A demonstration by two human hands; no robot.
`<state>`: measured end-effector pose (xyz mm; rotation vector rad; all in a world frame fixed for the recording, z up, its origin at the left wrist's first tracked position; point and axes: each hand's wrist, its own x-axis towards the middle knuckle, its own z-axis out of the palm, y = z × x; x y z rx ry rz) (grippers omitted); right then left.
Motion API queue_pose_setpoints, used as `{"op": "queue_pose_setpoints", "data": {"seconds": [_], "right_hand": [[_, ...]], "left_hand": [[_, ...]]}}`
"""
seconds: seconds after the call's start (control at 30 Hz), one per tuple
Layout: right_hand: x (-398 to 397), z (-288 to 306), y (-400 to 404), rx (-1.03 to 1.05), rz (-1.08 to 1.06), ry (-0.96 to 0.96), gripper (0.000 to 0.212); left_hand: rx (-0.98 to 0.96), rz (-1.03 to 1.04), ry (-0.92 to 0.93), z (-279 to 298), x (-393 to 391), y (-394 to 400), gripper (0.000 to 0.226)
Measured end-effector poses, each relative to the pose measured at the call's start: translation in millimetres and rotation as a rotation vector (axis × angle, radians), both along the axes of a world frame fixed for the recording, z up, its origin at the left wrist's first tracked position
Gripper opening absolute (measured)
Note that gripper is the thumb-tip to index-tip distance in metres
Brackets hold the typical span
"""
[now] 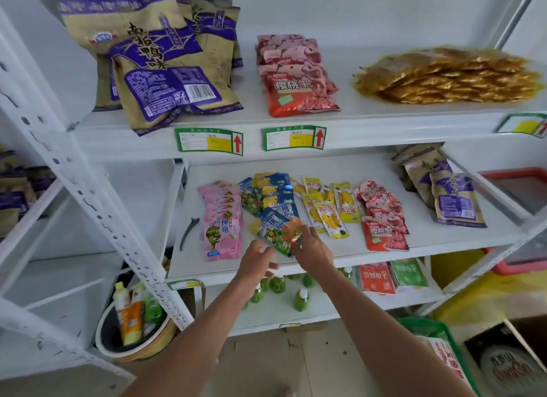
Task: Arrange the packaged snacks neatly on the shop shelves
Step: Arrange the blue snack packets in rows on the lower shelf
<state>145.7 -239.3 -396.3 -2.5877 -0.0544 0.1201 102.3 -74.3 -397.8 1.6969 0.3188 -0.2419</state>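
Bare shelf (438, 234) between snack piles

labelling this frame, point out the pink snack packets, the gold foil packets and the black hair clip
pink snack packets (222, 234), head view, front face of the nearest packet
gold foil packets (450, 77), head view, middle of the pile
black hair clip (187, 231), head view, mid-length of its body

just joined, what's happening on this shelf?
A person is tidying snack packets on the middle shelf. The right hand holds a blue packet at the front of a loose blue pile; the left hand hovers open beside it. Pink packets sit stacked to the left, yellow and red ones to the right, still fanned out.
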Motion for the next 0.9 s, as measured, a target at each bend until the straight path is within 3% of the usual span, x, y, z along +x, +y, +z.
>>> {"op": "queue_pose_setpoints", "data": {"seconds": [0.1, 0.2, 0.27, 0.43, 0.6, 0.77, 0.9], "right_hand": [[24.0, -6.9, -0.3, 0.008, 0.019, 0.036, 0.046], [43.9, -20.1, -2.9, -0.010, 0.007, 0.101, 0.067], [50.3, -28.7, -6.0, 0.017, -0.004, 0.135, 0.068], [49.6, -42.8, -17.3, 0.093, 0.024, 0.116, 0.046], [55.3, -57.0, -30.5, 0.322, 0.052, 0.141, 0.012], [51.6, -46.0, -30.0, 0.538, 0.064, 0.141, 0.037], [31.4, -30.6, -25.0, 0.720, 0.020, 0.157, 0.022]], "left_hand": [[-0.052, 0.039, 0.024, -10.1, 15.0, 3.8, 0.024], [-0.096, 0.152, 0.014, -19.0, 33.5, 5.7, 0.022], [-0.108, 0.234, 0.023, -24.3, 43.0, 2.0, 0.021], [-0.079, 0.274, -0.135, -34.4, 54.2, -5.7, 0.003], [-0.037, 0.277, -0.195, -43.0, 57.9, -1.4, 0.008], [-0.120, 0.213, -0.219, -47.1, 48.7, 5.1, 0.012], [-0.049, 0.142, -0.281, -36.9, 44.9, 3.2, 0.025]]}}
